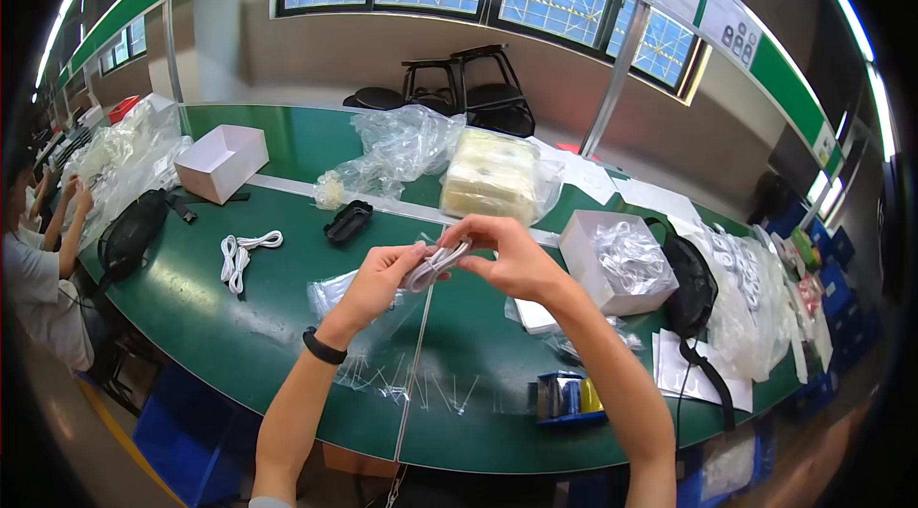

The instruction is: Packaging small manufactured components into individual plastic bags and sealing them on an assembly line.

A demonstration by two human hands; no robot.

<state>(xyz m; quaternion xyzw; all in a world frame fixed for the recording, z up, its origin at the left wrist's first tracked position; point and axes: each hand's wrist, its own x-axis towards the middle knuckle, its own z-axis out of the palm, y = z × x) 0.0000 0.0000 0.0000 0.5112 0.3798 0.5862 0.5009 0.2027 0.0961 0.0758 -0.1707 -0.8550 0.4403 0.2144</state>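
Note:
Above the middle of the green table, a bundled white cable point(433, 266) is held between both hands. My left hand point(390, 271) closes its fingers on the bundle's left end. My right hand point(497, 254) pinches the other end between thumb and fingers. Clear film seems to show by the left fingers, though I cannot tell whether it wraps the cable. Beneath the left wrist lie clear plastic bags point(333, 293). Another bundled white cable point(235, 264) rests on the table to the left, and a black open tray-like case point(348, 221) sits just beyond my left hand.
A white box point(224, 164) stands far left, near a black waist bag point(134, 235). On the right, a white box of plastic-wrapped items point(598, 231) adjoins another black bag point(690, 283). Twist ties point(459, 398) lie in front, beside a small blue bin point(555, 403). A co-worker point(43, 269) sits at left.

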